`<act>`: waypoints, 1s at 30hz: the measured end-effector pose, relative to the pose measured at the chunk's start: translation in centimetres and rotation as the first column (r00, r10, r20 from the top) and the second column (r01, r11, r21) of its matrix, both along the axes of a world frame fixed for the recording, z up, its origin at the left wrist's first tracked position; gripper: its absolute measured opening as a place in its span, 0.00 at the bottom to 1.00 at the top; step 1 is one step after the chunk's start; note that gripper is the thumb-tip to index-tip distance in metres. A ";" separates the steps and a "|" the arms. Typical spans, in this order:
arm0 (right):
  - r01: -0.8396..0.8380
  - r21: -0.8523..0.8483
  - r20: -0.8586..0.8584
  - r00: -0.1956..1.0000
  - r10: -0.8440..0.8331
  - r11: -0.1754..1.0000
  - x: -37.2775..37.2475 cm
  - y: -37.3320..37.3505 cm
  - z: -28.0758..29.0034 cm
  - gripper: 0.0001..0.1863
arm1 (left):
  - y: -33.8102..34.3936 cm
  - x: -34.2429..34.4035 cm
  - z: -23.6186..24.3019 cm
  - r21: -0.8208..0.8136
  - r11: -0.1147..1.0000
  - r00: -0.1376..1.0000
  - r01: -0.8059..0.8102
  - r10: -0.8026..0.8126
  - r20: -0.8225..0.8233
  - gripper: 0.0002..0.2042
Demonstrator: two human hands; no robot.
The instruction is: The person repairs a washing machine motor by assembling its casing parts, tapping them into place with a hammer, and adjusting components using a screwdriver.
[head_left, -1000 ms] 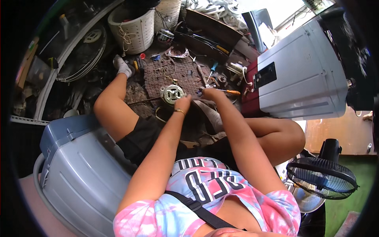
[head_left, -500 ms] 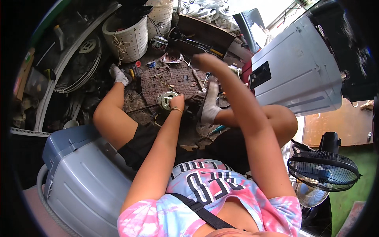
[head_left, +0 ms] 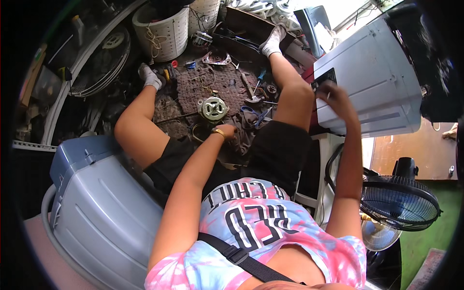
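Note:
My left hand (head_left: 227,132) is closed just below and right of the round metal motor (head_left: 213,109), low over a crumpled dark cloth; what its fingers hold, if anything, is hidden. Out to the right, my right hand (head_left: 332,96) hovers by the dark panel (head_left: 326,76) of a white-and-maroon appliance (head_left: 372,72), fingers curled, possibly round something small I cannot make out. On the worn floor mat (head_left: 191,89) lie a hammer (head_left: 249,89), blue-handled scissors (head_left: 258,116), a teal screwdriver (head_left: 260,79) and a metal bracket (head_left: 215,58).
My outstretched legs flank the mat. A grey-blue plastic housing (head_left: 104,208) is at my left, a metal rack (head_left: 63,96) beyond it. White baskets (head_left: 162,38) stand at the back. A black fan (head_left: 398,203) and a wooden board (head_left: 396,154) are at my right.
My left hand has left the motor and dropped toward me. My right hand has swung right toward the appliance. My right leg has stretched forward.

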State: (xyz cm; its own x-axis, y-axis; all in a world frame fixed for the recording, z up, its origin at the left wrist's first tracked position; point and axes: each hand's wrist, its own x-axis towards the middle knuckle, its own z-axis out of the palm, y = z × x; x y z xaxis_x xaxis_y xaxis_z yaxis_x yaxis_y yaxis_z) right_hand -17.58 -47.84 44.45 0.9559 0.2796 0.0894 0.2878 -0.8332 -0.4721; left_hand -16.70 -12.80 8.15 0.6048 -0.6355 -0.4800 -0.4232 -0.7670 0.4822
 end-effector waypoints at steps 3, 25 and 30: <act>0.054 -0.039 -0.214 0.975 -0.061 0.998 -3.4 -0.2 -6.5 0.13 | 4.2 0.2 0.2 0.052 0.968 0.969 -0.246 0.247 -0.014 0.28; -0.217 -0.136 0.005 0.976 0.220 0.967 12.3 20.6 -18.3 0.19 | 13.8 6.0 -12.7 -0.208 -0.165 -0.006 -0.964 0.796 -0.605 0.42; -0.570 -0.503 0.067 0.723 0.687 0.649 12.5 29.2 -30.1 0.18 | 12.7 7.3 -11.2 -0.179 -0.220 0.007 -0.959 0.612 -0.791 0.46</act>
